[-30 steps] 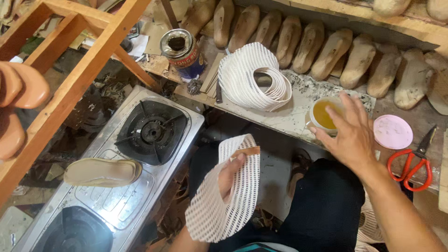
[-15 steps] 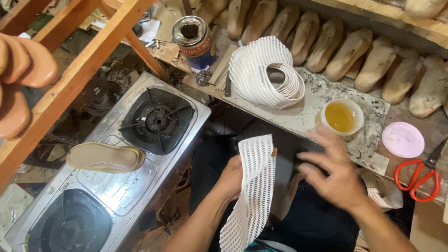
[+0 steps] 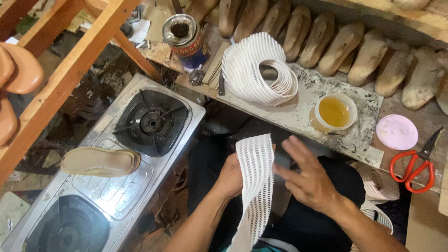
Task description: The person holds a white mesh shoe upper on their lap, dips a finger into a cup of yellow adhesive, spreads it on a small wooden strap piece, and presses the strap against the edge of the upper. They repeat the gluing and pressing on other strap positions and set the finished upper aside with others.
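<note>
Seen from the head camera, the left hand [image 3: 232,173] is closed on the upper part of a white mesh strip [image 3: 254,186], thumb and fingers curled round its left edge; the strip hangs down over the person's lap in dark trousers and runs out of the bottom of the picture. The right hand [image 3: 310,179] is just to the right of the strip, fingers spread and loosely straight, holding nothing; its fingertips [image 3: 291,145] are near the strip's upper right edge, though whether they touch it cannot be told.

Ahead of the hands lies a speckled work slab [image 3: 359,135]; on it sits a coiled pile of the same white mesh strips [image 3: 256,70] and, to the right, a small white cup of yellow glue [image 3: 334,112]. Further right lie a pink round lid [image 3: 396,132] and red-handled scissors [image 3: 413,165], well apart from the hands. A tin can [image 3: 185,39] stands left of the coil; behind it all a row of wooden shoe forms [image 3: 326,39] leans against the back ledge.

To the person's left is a two-burner gas stove [image 3: 116,182]; a tan shoe sole [image 3: 99,161] lies between its burners. A wooden rack [image 3: 70,70] crosses the upper left corner.
</note>
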